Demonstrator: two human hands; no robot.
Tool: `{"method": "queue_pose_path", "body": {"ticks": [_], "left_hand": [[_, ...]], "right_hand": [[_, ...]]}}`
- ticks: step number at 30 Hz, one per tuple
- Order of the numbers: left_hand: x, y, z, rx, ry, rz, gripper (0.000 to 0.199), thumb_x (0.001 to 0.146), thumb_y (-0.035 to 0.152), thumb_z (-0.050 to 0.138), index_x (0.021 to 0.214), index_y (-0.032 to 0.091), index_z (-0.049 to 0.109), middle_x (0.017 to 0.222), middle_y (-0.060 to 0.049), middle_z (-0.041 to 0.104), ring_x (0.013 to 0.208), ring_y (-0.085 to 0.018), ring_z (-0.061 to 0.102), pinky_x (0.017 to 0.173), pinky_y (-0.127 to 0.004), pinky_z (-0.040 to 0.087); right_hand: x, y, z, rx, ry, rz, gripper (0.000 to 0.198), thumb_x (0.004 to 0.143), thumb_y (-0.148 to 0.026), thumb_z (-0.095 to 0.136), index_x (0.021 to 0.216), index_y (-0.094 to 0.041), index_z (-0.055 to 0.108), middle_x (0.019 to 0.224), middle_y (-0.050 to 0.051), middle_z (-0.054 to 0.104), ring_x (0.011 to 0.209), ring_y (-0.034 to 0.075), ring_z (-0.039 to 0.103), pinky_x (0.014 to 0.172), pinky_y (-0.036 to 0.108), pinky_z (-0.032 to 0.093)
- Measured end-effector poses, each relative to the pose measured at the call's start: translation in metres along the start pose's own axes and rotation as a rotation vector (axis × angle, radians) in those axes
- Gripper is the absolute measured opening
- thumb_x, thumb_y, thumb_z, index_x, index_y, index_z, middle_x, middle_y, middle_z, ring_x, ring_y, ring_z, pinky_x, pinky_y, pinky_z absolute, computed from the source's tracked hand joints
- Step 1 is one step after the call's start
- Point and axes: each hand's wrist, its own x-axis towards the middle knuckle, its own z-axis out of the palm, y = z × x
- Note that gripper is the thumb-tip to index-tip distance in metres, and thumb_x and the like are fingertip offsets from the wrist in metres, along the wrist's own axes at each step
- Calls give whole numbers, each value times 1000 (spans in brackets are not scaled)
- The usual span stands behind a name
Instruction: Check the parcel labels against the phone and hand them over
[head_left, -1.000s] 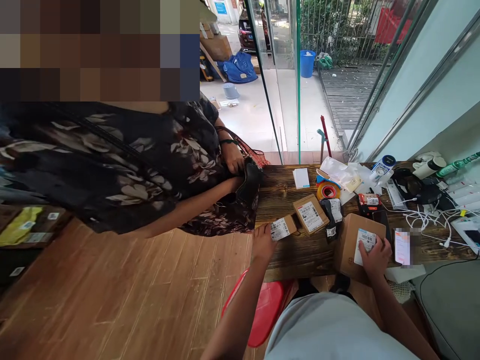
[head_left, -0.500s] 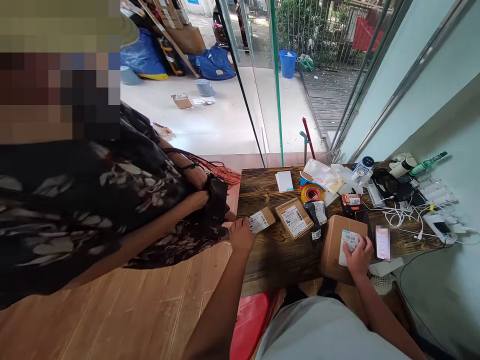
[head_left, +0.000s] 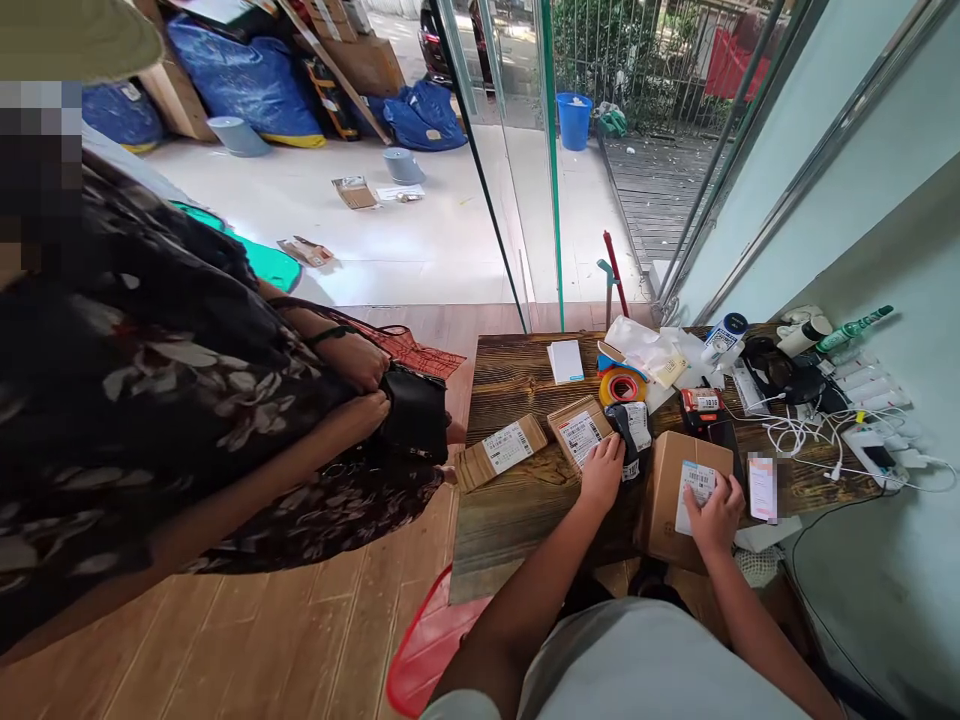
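Observation:
My left hand (head_left: 602,472) rests with fingers stretched over the right side of a small cardboard box (head_left: 576,430) with a white label. Just beyond its fingertips is a black plastic parcel (head_left: 632,432), also labelled. My right hand (head_left: 714,512) lies with fingers apart on a larger brown cardboard box (head_left: 669,480), partly over its shipping label. Farther left, a long narrow cardboard box (head_left: 480,465) lies on the wooden table (head_left: 517,525). Whether my left fingertips touch the black parcel I cannot tell.
Rolls of tape (head_left: 622,387), white cards (head_left: 565,361), a red and black device (head_left: 701,405) and tangled white cables (head_left: 799,430) occupy the table. At left stands a person in a dark floral dress (head_left: 187,400), hands at a black bag (head_left: 415,412). A glass door (head_left: 525,200) is behind.
My left hand has left the narrow box and moved right to the small box. The narrow box now shows whole. The other person has shifted left; my right hand stays put.

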Motion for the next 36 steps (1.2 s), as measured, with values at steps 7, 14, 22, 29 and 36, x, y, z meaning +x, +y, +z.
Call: {"method": "queue_pose_path", "body": {"ticks": [7,14,22,29,36], "left_hand": [[2,-6,3,1,-3,-3,55,97,8,47,147,25,61,162,-12,51,141,-33,54,116,-53,47],[-3,-7,1,-19,2,3,59,95,5,46,148,29,60,162,-10,51,142,-33,53,117,-52,45],[-14,-32,-40,-53,10,-60,51,92,4,48,130,28,71,153,-7,61,139,-30,55,116,-48,44],[19,-8,-49,-145,110,-262,38,91,46,65,114,17,74,125,-19,69,127,-42,54,111,-59,41],[56,8,-28,-513,143,-406,12,87,25,62,76,21,63,112,-18,71,137,-42,47,120,-65,26]], "right_hand": [[0,0,-1,-17,-2,-10,74,95,-70,44,132,-8,57,135,30,49,127,45,46,103,63,43],[-1,0,-2,-8,-7,-16,71,94,-67,49,134,-8,56,136,29,48,128,44,45,104,62,43],[-4,-4,-2,-21,0,0,68,95,-65,48,132,-10,56,134,28,49,123,43,47,103,63,43],[-2,-4,4,-29,34,-15,65,96,-64,47,131,-11,57,134,26,50,121,41,48,103,62,45],[0,-8,2,-36,56,-52,60,98,-58,48,133,-10,55,132,26,50,121,40,48,102,61,46]]}}
